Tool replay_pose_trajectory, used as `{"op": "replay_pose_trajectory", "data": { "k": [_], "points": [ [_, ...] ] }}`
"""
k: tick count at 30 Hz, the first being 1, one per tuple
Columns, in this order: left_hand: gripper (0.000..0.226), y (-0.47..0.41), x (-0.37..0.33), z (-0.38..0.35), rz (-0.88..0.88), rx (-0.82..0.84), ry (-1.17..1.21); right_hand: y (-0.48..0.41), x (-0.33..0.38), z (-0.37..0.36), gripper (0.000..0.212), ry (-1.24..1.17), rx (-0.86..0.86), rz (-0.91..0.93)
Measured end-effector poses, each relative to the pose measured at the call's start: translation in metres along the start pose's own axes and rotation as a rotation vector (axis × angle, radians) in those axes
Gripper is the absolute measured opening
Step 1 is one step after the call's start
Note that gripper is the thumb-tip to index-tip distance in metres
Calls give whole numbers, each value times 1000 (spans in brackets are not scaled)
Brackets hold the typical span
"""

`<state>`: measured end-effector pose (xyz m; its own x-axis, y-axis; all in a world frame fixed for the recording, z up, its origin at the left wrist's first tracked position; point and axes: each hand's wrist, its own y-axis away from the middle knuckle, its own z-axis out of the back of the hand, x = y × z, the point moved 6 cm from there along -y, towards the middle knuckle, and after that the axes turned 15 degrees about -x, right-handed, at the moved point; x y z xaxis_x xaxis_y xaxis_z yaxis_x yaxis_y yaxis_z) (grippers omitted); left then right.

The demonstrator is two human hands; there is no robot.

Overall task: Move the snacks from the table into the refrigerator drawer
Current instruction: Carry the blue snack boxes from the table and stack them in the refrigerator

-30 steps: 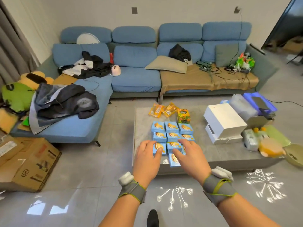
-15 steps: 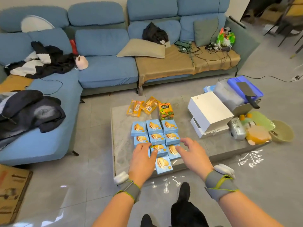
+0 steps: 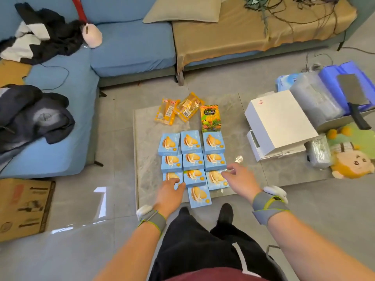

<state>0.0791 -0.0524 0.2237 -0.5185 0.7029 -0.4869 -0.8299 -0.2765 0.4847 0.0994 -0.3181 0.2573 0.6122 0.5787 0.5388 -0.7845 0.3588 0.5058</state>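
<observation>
Several light-blue snack boxes (image 3: 191, 157) lie in rows on the low grey table (image 3: 146, 151), with one more box (image 3: 199, 196) alone at the near edge. Behind them are two orange snack packets (image 3: 178, 110) and a green-and-orange carton (image 3: 210, 118). My left hand (image 3: 170, 191) rests with fingers spread on the near-left blue box. My right hand (image 3: 240, 178) hovers, fingers apart, at the right edge of the near-right blue box. Neither hand grips anything. No refrigerator is in view.
A white box (image 3: 280, 122) on a flat white box, wrapped bundles, a blue bin with a cleaver (image 3: 355, 98) and a plush toy (image 3: 353, 161) crowd the table's right. A blue sofa (image 3: 129, 43) stands behind, a cardboard box (image 3: 22, 207) on the left floor.
The view has tilted down and moved closer, showing my legs and feet. My left hand stays on the near-left box; my right hand has shifted a little right and opened wider.
</observation>
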Motion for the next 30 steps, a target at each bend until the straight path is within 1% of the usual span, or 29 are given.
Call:
{"op": "replay_pose_trajectory", "data": {
  "k": [3,5,7,11,14,18,19,21,22,23,24,26,28,30],
  "points": [
    [42,-21,16,-24,117,80,41,-25,-16,-18,37,20,33,-95],
    [36,-38,33,-45,221,161,66,-42,-33,-38,36,20,47,-170],
    [30,-54,46,-60,273,222,71,-59,-52,-61,33,29,49,-233],
    [24,-83,75,-87,436,312,105,-79,-95,-126,25,28,126,-363],
    [12,-112,97,-117,552,371,151,-102,-153,-187,18,-2,210,-471],
    [35,-142,100,-142,610,384,207,-112,-191,-213,11,-70,256,-648],
    [37,-150,102,-151,628,394,220,-115,-196,-220,16,-94,255,-690],
    [29,-160,108,-168,660,431,244,-116,-207,-234,35,-137,264,-758],
    [28,-165,110,-175,684,436,277,-119,-212,-243,41,-171,273,-778],
    [34,-170,115,-184,714,436,308,-123,-217,-254,44,-197,276,-804],
    [45,-173,121,-191,736,434,343,-124,-219,-264,46,-224,282,-836],
    [60,-179,124,-199,755,425,396,-124,-220,-281,47,-257,339,-909],
    [61,-185,135,-210,794,422,423,-123,-223,-301,47,-284,378,-946],
    [56,-188,138,-213,807,413,442,-122,-225,-308,56,-322,326,-929]
  ]
}}
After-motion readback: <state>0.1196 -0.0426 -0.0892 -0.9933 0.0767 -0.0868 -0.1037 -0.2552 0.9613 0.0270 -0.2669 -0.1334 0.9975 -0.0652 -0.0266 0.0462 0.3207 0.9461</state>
